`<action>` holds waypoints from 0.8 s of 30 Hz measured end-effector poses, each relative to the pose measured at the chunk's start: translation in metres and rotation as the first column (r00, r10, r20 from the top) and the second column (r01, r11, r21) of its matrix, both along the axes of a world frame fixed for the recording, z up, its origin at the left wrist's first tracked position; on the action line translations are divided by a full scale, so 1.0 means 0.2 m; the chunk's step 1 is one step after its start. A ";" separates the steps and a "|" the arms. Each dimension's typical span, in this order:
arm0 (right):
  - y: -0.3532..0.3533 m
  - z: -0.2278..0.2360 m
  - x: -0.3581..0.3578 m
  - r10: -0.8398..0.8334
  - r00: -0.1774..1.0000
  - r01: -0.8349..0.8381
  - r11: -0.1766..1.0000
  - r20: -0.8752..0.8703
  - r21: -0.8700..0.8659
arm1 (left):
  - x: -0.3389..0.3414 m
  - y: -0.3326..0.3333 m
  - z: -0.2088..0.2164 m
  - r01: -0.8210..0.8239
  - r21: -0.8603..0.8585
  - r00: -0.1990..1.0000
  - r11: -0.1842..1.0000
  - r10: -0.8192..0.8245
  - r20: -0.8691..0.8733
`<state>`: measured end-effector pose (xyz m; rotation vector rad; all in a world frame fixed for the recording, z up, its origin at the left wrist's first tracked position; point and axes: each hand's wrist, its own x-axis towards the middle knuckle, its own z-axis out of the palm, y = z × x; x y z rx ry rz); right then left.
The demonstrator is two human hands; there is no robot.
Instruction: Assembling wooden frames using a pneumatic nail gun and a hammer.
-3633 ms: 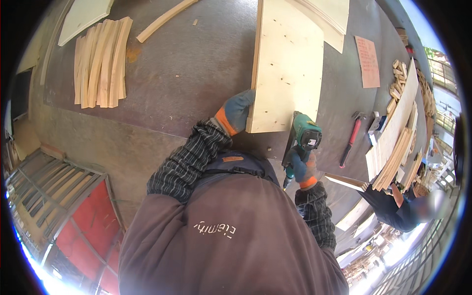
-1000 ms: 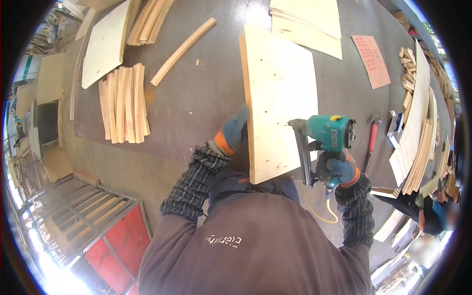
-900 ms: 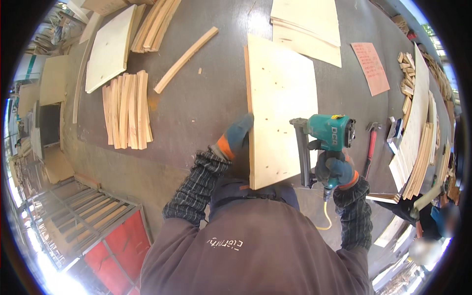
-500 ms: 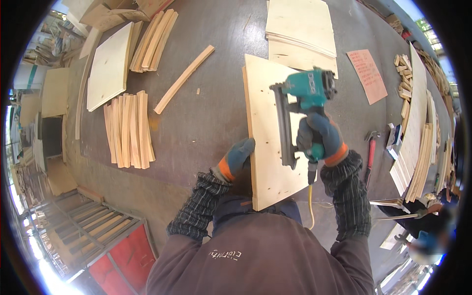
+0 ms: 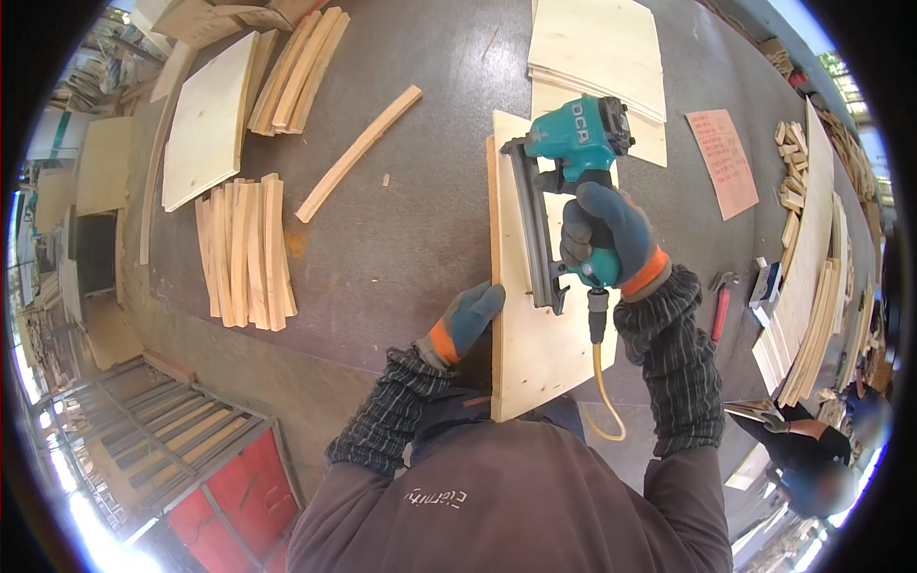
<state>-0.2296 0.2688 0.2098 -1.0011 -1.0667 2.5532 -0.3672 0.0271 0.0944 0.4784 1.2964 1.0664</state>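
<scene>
My right hand [image 5: 616,234], in a blue and orange work glove, is wrapped round the grip of a teal pneumatic nail gun [image 5: 573,134]. Its long dark magazine lies over the far half of a pale plywood panel [image 5: 540,358]. A yellow air hose [image 5: 600,382] hangs from the base of the grip. The panel stands tilted at the table's near edge, a wooden strip [image 5: 495,248] along its left side. Gloved likewise, my left hand [image 5: 468,320] grips that left edge, fingers partly hidden behind it.
Left on the dark table [image 5: 382,267] lie bundled wood strips [image 5: 246,253], a loose strip [image 5: 358,153] and stacked panels [image 5: 208,124]. More plywood [image 5: 597,48] lies at the far side. A pink paper [image 5: 721,162] and a hammer [image 5: 721,310] are on the right. Another person [image 5: 807,449] works at far right.
The nail gun has shifted slightly left and away from me, toward the panel's far left edge. The panel has turned a little, and my left hand has moved slightly right with it.
</scene>
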 end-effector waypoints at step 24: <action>-0.24 -0.02 0.16 0.051 0.990 -0.030 0.987 0.129 -0.160 | 0.08 -0.03 0.02 -0.068 0.084 0.981 0.994 0.051 0.189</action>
